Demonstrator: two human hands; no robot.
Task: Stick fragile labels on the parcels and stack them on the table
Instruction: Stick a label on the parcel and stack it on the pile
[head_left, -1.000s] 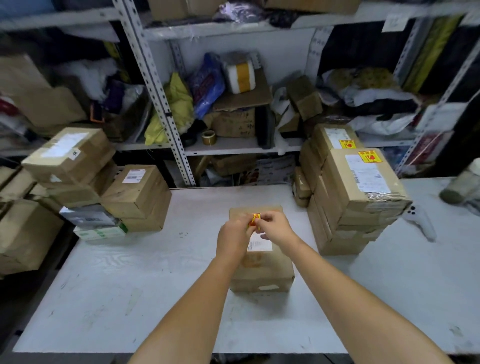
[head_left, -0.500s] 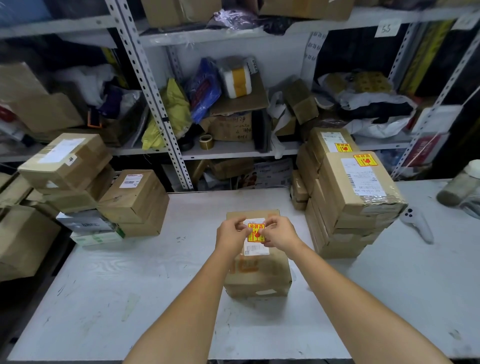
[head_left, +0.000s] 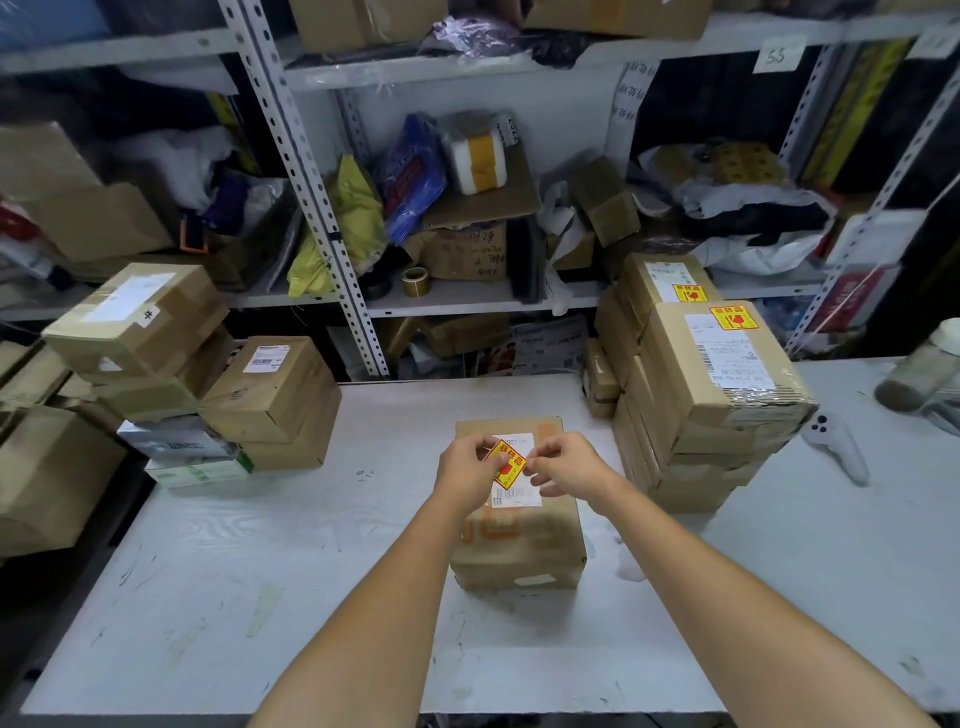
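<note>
A brown cardboard parcel (head_left: 519, 540) with a white shipping slip lies on the white table (head_left: 260, 571) in front of me. Over the slip, a yellow-and-red fragile label (head_left: 508, 464) sits tilted between my hands. My left hand (head_left: 465, 470) pinches its left end. My right hand (head_left: 566, 467) has its fingertips at the label's right edge. At the right stands a stack of labelled parcels (head_left: 717, 384), two of them showing fragile labels on top. At the left is a pile of parcels without fragile labels (head_left: 197, 374).
Metal shelving (head_left: 322, 249) full of boxes, bags and a tape roll (head_left: 414, 281) rises behind the table. A white handheld controller (head_left: 836, 447) lies to the right of the labelled stack, and a jar (head_left: 924, 374) stands at the far right.
The label went from a small folded bit held above the parcel to spread out flat, and now it is turned at an angle over the shipping slip. My hands sank slightly toward the parcel.
</note>
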